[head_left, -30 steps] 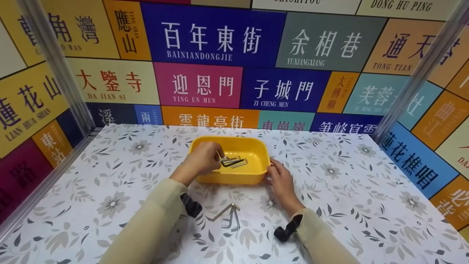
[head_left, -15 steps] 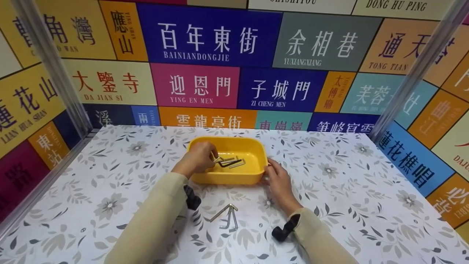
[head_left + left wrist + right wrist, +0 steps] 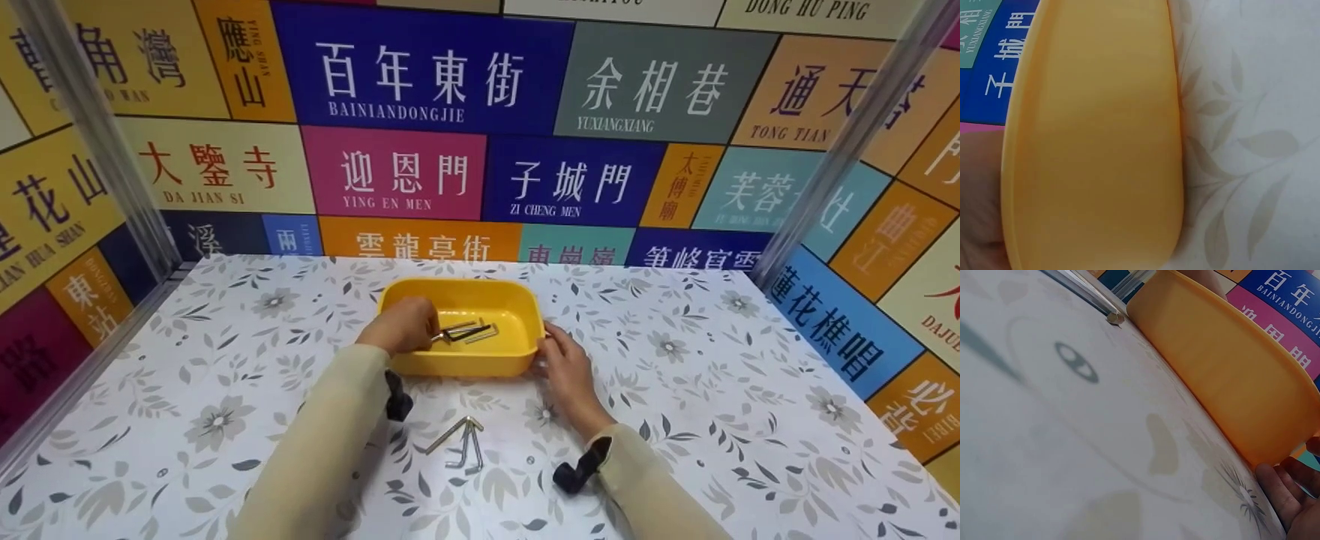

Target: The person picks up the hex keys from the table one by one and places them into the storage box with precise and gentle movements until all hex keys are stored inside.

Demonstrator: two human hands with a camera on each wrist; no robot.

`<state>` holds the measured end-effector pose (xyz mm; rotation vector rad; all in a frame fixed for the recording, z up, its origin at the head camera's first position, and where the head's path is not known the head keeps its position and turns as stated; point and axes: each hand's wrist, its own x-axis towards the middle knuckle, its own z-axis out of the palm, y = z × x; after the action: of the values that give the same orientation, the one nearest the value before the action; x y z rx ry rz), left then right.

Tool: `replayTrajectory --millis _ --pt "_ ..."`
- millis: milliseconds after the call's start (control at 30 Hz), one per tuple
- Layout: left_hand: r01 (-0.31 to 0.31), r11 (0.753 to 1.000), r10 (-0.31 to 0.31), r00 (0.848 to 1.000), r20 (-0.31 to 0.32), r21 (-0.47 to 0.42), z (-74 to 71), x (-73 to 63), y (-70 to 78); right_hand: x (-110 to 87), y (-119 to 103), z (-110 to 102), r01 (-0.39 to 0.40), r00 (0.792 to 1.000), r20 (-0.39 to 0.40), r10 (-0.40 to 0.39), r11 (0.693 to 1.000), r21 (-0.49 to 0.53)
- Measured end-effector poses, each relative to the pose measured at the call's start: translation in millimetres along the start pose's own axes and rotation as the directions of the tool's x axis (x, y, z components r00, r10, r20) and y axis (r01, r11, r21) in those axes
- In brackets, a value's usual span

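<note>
A yellow plastic bin [image 3: 465,365] stands on the table with several hex keys [image 3: 480,332] inside, one black and the others silver. My left hand [image 3: 403,326] reaches over the bin's near-left rim, its fingertips low inside at the end of a silver hex key [image 3: 441,337], which it pinches. In the left wrist view the bin's wall hides the fingers of that hand [image 3: 981,202]. At the opposite end, my right hand [image 3: 568,367] grips the bin's right side, thumb near the rim and fingers at the lower corner, as the right wrist view shows on the bin [image 3: 1230,371].
In front of the bin, several loose hex keys [image 3: 466,444] lie fanned out on the flower-patterned tabletop [image 3: 300,465]. A wall panel [image 3: 420,67] with coloured name plates rises behind, and metal posts [image 3: 817,157] stand at the table's back corners.
The left hand has lowered into the bin, and the silver hex key at its fingertips has shifted slightly left and down. The right hand keeps its hold on the bin.
</note>
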<state>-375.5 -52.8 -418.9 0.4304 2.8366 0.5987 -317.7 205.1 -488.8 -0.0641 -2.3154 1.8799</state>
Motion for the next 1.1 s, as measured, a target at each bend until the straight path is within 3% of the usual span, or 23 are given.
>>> replayTrajectory --millis 367,500,867,1100 --pt "0.098 0.994 -0.100 0.995 0.032 0.047 1.4 13.9 4.4 -0.5 -2 -1 -0.031 0.999 -0.010 0.030 0.999 -0.020" --pt "0.118 0.993 -0.118 0.993 0.004 0.029 4.9 18.7 2.8 0.2 -2 -1 -0.025 1.000 -0.004 0.025 1.000 -0.015" --pt "0.065 0.998 -0.064 0.995 -0.078 0.011 10.2 18.3 -3.9 -1.2 0 1 -0.018 1.000 -0.011 0.018 1.000 -0.020" --pt "0.059 0.998 -0.061 0.989 -0.136 -0.019 5.1 10.9 1.7 -1.5 -2 -1 -0.030 1.000 -0.009 0.029 0.999 -0.014"
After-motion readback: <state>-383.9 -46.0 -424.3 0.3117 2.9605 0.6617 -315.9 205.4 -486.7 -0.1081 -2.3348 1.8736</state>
